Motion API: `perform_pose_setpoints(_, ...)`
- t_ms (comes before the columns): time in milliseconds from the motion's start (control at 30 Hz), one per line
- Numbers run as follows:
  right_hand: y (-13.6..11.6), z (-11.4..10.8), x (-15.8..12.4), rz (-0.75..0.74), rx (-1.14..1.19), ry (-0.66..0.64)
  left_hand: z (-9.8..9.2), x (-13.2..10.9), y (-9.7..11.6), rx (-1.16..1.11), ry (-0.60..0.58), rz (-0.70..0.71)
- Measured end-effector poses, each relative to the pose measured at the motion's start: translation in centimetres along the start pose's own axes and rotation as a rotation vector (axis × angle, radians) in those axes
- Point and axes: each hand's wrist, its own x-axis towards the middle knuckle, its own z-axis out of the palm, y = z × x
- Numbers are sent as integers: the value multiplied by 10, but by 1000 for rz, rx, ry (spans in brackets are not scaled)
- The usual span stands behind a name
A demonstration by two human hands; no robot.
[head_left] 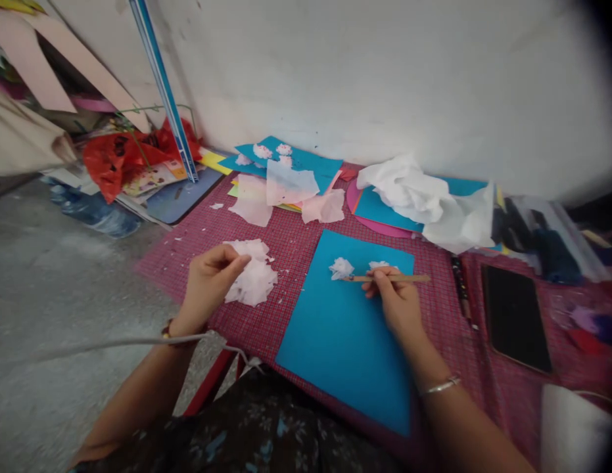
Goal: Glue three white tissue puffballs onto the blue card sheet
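Head view, the only one. Left hand (214, 279): thumb and fingertips pinched together beside a loose, flat-lying pile of torn white tissue-like paper (256, 282); cannot tell whether that grip has a scrap in it. Right hand (398, 299): grip closed around a thin, straight, pale-brown wooden-looking stick (415, 278), its tip at a small, ruffled white paper tuft (341, 267). A second fluffy white paper tuft (378, 264) sits just beyond the right fingers, partly hidden by them. Both tufts are on a smooth, matte, bright-blue rectangular paper sheet (345, 348), near its far end.

Progress: looks early on this sheet, only two tufts showing; plenty of torn paper is left in the pile. A further blue paper sheet (330, 167) at the back carries several round, frilly white clusters with pinkish specks (262, 152), probably a more complete piece.

Materials: worktop (197, 226) has a pink-red, finely checked covering dotted with white bits. Thin, translucent, pale-pink paper pieces (292, 184) lie in front of the rear sheet; to their right, a big, soft, crumpled white paper heap (409, 187). Flat, black, smooth rectangular device (515, 315), right side of worktop, maybe a phone.
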Motion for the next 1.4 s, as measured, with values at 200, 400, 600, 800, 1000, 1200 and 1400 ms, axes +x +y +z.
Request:
perform_pose_setpoints(200,2,0,-2,1,-34,-23,7,-42,-53,559,35,238)
perform_pose_setpoints(400,4,0,-2,-7,-29,-8,28,-48,-64,568,54,117)
perform_pose_setpoints(600,0,2,-2,-17,-20,-3,12,-46,-65,125,100,-145)
perform_pose_setpoints(800,-5,3,-3,-2,-13,-24,-3,-24,-23,-2,221,12)
perform_pose_setpoints(1000,-8,5,-4,24,-3,-121,61,14,41,-372,-62,3)
perform_pose_setpoints(1200,-8,5,-5,0,-72,-121,141,45,33,-630,-263,-128)
perform_pose_setpoints(1400,-3,5,-3,30,-64,-86,150,46,3,-622,-343,-277)
